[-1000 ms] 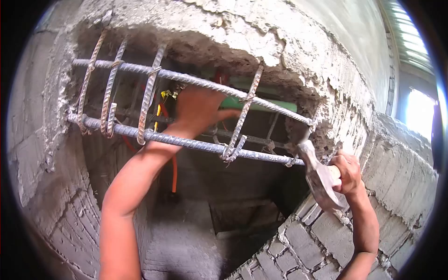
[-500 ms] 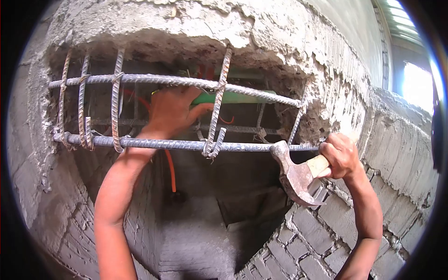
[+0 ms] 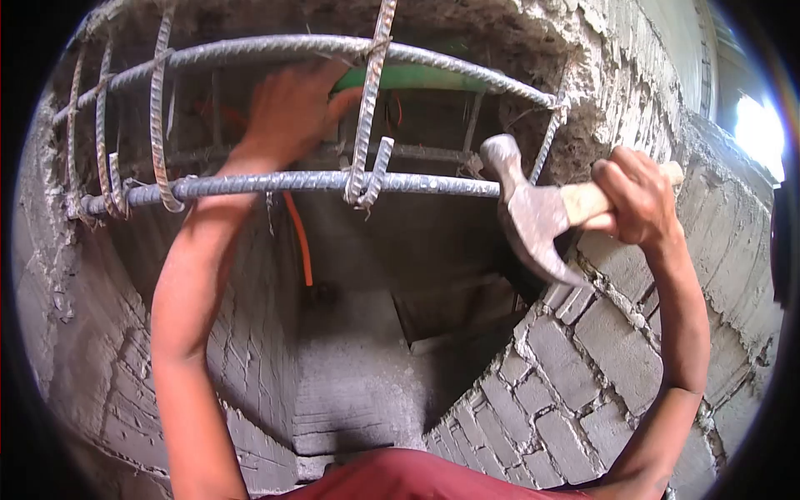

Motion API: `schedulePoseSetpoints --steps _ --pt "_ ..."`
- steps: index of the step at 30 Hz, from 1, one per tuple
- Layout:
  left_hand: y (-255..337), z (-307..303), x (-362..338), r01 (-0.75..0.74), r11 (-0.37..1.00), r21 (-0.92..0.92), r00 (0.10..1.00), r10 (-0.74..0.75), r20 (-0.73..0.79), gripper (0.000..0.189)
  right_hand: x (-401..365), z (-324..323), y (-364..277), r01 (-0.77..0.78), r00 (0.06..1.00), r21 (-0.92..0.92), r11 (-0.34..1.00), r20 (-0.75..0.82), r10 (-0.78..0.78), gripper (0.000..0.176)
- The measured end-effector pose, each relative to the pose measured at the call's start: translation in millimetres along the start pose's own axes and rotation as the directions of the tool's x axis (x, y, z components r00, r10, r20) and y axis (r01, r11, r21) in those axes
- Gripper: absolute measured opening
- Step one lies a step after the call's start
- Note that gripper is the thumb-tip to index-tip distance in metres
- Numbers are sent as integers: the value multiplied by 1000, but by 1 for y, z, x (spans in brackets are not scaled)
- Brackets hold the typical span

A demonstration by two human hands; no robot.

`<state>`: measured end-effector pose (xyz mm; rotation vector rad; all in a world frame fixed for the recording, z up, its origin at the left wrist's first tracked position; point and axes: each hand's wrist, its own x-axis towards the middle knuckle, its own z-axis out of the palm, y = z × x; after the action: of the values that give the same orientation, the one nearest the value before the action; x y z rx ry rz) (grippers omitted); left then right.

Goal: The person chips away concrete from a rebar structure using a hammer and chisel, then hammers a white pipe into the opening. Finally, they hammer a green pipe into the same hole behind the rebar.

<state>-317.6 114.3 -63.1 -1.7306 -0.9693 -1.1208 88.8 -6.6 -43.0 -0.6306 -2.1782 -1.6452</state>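
My right hand (image 3: 635, 198) is wrapped around the pale wooden handle of a claw hammer (image 3: 533, 212). The hammer's striking face points up and its claw down, in front of the right end of the lower rebar (image 3: 308, 182). Behind the bars, my left hand (image 3: 292, 108) reaches up into the opening. Its fingers and thumb close around the left end of a long green tube (image 3: 417, 77), which runs rightward behind the upper rebar (image 3: 250, 48). The fingertips are partly hidden.
Vertical rebar ties (image 3: 158, 117) cross the opening, some with hooked ends. An orange conduit (image 3: 298, 237) hangs below. Broken concrete (image 3: 621, 108) edges the gap, and a block wall (image 3: 575, 392) slopes away at lower right. Bright light enters at upper right.
The view has tilted down, so the bars sit higher. My right hand has lifted the hammer slightly relative to the lower bar. My left hand keeps its place at the green tube.
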Motion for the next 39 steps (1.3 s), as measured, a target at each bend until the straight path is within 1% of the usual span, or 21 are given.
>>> schedulePoseSetpoints --steps 7,9,11,13,15,17,19,21,22,23,25,27,29,30,31,33,34,35,37,38,39 --pt "5 -2 0 5 999 -44 999 -7 -48 40 19 2 15 46 997 13 999 57 -47 58" --pt "8 3 -2 20 995 -101 994 -31 -107 39 28 6 12 -153 985 45 987 90 148 56" --pt "10 5 -3 28 992 -125 998 -35 -56 38 31 6 9 -156 984 58 986 93 150 55" --pt "8 -2 -2 94 961 -260 994 -74 85 37 30 6 8 -59 994 52 997 95 54 56" --pt "9 0 -4 134 955 -265 989 -113 93 38 30 2 4 66 997 36 997 46 -68 58" --pt "4 10 -4 12 985 -171 997 -25 -68 40 30 -4 -5 185 981 49 981 57 -188 58" --pt "1 11 -2 39 983 -180 998 -46 -34 41 28 -2 -5 232 968 36 972 86 -234 60" --pt "1 10 -2 39 963 -266 999 -43 -7 40 29 2 -1 209 977 18 978 36 -210 45" --pt "0 10 -1 44 971 -234 999 -42 12 37 30 6 4 118 992 -24 993 46 -117 63" --pt "0 8 0 41 970 -240 999 -39 14 37 32 9 6 114 992 -23 993 51 -113 63" --pt "0 2 2 97 945 -314 989 -56 136 36 34 13 8 -125 990 45 991 68 122 65" --pt "1 1 3 68 964 -257 993 -40 113 35 23 14 5 -101 989 27 994 110 98 64" --pt "1 0 2 42 980 -194 996 -26 88 34 24 4 -9 75 995 67 995 68 -79 60" --pt "1 0 3 44 979 -200 994 -23 108 45 23 3 -11 175 984 86 981 19 -178 47" --pt "0 0 4 46 977 -207 992 -19 127 57 28 -6 -13 211 975 110 971 54 -218 38" --pt "-2 0 5 52 981 -184 989 -25 143 57 23 9 3 180 984 37 983 -21 -180 59" --pt "-4 4 5 56 975 -214 990 -27 139 56 27 9 13 37 999 38 999 35 -39 61" --pt "-5 6 4 65 968 -243 990 -32 136 56 31 13 15 -175 983 122 977 86 165 63" --pt "1 2 2 67 967 -247 992 -39 118 50 26 17 8 -156 970 26 987 195 149 62" --pt "2 0 4 72 967 -246 995 -52 86 45 26 15 -1 -93 979 0 996 183 92 61" --pt "5 -4 4 74 968 -241 995 -56 81 45 21 19 -4 10 994 14 1000 104 -12 58"
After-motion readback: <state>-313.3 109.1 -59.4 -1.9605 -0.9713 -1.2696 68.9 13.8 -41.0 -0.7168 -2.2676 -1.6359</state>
